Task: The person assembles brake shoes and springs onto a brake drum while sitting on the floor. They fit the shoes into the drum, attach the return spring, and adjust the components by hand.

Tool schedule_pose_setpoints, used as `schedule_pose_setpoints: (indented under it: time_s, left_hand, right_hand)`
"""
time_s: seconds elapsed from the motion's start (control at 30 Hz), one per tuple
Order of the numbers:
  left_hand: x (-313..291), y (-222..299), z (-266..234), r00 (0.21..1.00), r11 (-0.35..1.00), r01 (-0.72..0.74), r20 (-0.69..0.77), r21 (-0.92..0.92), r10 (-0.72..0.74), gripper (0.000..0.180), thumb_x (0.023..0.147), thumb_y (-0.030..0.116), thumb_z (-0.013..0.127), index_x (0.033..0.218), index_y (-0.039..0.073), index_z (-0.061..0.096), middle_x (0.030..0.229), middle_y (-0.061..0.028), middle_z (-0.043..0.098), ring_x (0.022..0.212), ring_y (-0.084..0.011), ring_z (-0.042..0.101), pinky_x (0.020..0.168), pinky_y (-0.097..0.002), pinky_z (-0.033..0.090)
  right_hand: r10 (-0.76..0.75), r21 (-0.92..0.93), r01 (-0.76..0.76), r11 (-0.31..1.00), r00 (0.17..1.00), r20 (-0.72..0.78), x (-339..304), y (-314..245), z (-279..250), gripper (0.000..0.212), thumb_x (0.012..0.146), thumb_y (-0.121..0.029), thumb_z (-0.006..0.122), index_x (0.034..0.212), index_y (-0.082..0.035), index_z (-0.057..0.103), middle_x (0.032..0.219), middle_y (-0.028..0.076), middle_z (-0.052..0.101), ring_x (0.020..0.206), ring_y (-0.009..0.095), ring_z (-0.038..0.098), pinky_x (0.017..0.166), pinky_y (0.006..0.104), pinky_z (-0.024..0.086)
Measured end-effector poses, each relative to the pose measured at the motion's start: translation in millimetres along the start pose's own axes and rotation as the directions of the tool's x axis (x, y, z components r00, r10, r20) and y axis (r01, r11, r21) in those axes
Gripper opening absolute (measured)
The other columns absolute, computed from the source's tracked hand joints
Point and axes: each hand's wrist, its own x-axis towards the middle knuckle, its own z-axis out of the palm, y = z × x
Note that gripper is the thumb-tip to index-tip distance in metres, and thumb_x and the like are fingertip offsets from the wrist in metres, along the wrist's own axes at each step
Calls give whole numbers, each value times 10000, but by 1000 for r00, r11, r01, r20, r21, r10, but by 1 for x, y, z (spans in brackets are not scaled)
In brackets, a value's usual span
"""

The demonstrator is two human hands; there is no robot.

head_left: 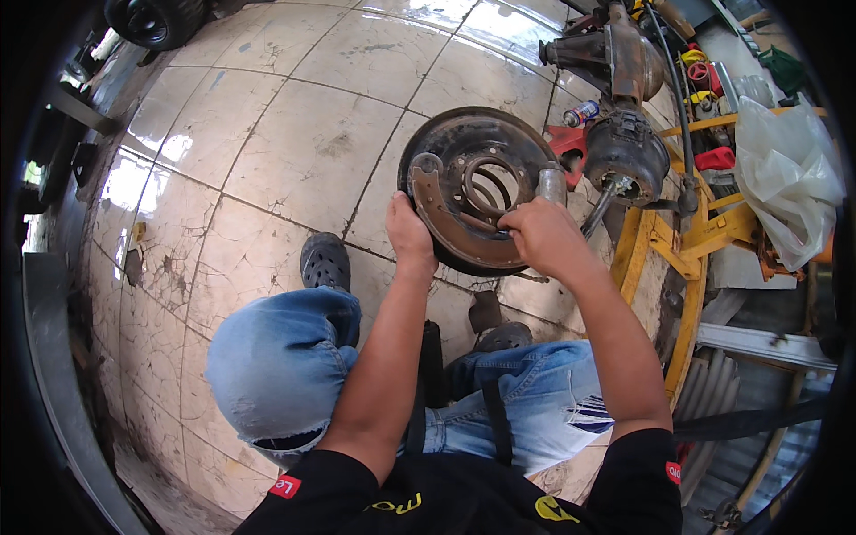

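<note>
A rusty round brake backing plate [477, 183] is standing on edge on the cracked tiled floor [294, 152], directly in front of the seated person's knees, and both hands are working on its face. The left hand [408, 234] is pressing against the lower left rim of the plate, fingers curled over the curved brake shoe [434, 203] that is following that edge; how firmly it is gripping cannot be told. The right hand [546, 236] is lying over the lower right part of the plate, its fingers pinched narrowly around something small near the centre ring [489, 185], but the piece itself is hidden beneath the fingertips. Just right of the plate, a dark axle housing [624, 153] is resting on a yellow metal stand [687, 241], touching or nearly touching the plate's far edge. Behind it, a small spray can [580, 112] is lying on the floor. At the far right, a crumpled clear plastic bag [785, 174] is sitting atop the clutter; its contents cannot be made out.
</note>
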Motion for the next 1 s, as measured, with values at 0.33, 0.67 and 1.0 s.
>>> schedule_pose_setpoints:
  time_s: [0.33, 0.67, 1.0]
  left_hand:
    - [8, -3, -7, 999, 999, 48, 26, -26, -47, 378, 1038, 304, 337, 1128, 40, 592, 1088, -106, 634, 984, -223, 623, 896, -386, 507]
    - [6, 7, -2, 998, 996, 65, 9, 63, -66, 414, 1043, 299, 324, 1217, 7, 561, 1160, -137, 631, 1073, -273, 618, 972, -430, 491]
    - [3, 10, 3, 996, 996, 73, 52, 51, -76, 403, 1045, 279, 313, 1225, 5, 547, 1193, -148, 618, 1090, -290, 610, 983, -454, 489]
  right_hand:
    - [-23, 231, 12, 973, 999, 47, 6, 15, 8, 258, 884, -225, 678, 1070, -50, 712, 948, 163, 665, 955, 350, 624, 845, 422, 495]
    - [-96, 254, 47, 966, 978, 183, 44, 30, 4, 323, 807, -252, 723, 1054, -45, 741, 883, 177, 730, 790, 310, 713, 743, 395, 546]
    - [57, 136, -107, 985, 942, 330, 50, 13, -16, 266, 821, -231, 709, 1019, -59, 756, 897, 141, 740, 793, 270, 715, 736, 385, 551]
